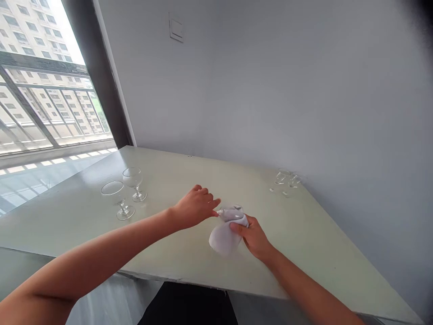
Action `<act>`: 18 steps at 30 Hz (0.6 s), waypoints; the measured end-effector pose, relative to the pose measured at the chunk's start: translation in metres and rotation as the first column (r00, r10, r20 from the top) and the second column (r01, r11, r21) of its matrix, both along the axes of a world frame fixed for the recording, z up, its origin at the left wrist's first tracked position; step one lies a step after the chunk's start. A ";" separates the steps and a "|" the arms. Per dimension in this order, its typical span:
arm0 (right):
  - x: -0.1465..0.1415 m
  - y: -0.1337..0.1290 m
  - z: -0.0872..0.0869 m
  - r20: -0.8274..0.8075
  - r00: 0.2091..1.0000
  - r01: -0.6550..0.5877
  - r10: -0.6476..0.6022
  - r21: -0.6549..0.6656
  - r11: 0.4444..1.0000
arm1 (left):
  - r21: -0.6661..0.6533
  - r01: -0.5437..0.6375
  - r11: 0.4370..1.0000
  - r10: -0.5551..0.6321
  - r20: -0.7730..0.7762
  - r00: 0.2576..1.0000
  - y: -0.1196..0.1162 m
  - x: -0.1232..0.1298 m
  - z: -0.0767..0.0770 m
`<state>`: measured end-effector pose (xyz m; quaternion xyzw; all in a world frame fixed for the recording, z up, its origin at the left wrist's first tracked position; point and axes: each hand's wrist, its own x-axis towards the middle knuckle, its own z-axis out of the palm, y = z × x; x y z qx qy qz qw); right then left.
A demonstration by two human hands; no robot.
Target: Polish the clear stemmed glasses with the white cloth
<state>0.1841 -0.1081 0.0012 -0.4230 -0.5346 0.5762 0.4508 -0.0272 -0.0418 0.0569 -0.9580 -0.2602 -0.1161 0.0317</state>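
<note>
The left arm [101, 255] is seen lower left; right of the left hand [194, 206], its grip unclear, a crosswise glass [232, 215] is clasped in cloth [224, 239] by the right hand [256, 238].

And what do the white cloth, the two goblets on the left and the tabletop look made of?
Cloth: soft, matte white fabric, judging by its drape; fibre unclear. Goblets: clear, glossy, probably glass, as they're see-through with bright stem highlights; clear plastic is possible. Tabletop: smooth, pale, hard-looking, with a sheen at far left; painted board or stone, I can't tell.
</note>
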 end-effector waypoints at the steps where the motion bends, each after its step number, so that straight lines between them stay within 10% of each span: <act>1: 0.000 0.003 -0.003 -0.132 0.990 0.035 -0.045 -0.075 0.997 | 0.193 -0.028 0.981 0.024 0.021 0.999 -0.002 0.002 -0.004; 5: -0.001 0.008 -0.008 -0.385 0.923 -0.075 -0.006 -0.195 0.978 | 0.507 0.052 0.861 -0.055 -0.008 0.998 -0.004 0.003 -0.013; 10: -0.003 0.008 -0.005 -0.302 0.950 -0.128 0.075 -0.160 0.979 | 0.434 0.090 0.896 -0.083 -0.035 0.996 0.004 0.002 -0.010; 15: -0.001 0.006 0.004 0.130 0.991 -0.013 0.007 0.045 0.999 | 0.015 0.008 1.000 -0.009 0.032 0.999 0.009 0.001 -0.007; 18: 0.006 0.006 0.013 0.361 0.930 -0.139 0.069 0.173 0.975 | -0.472 0.055 0.880 -0.076 -0.025 0.997 0.015 -0.002 -0.001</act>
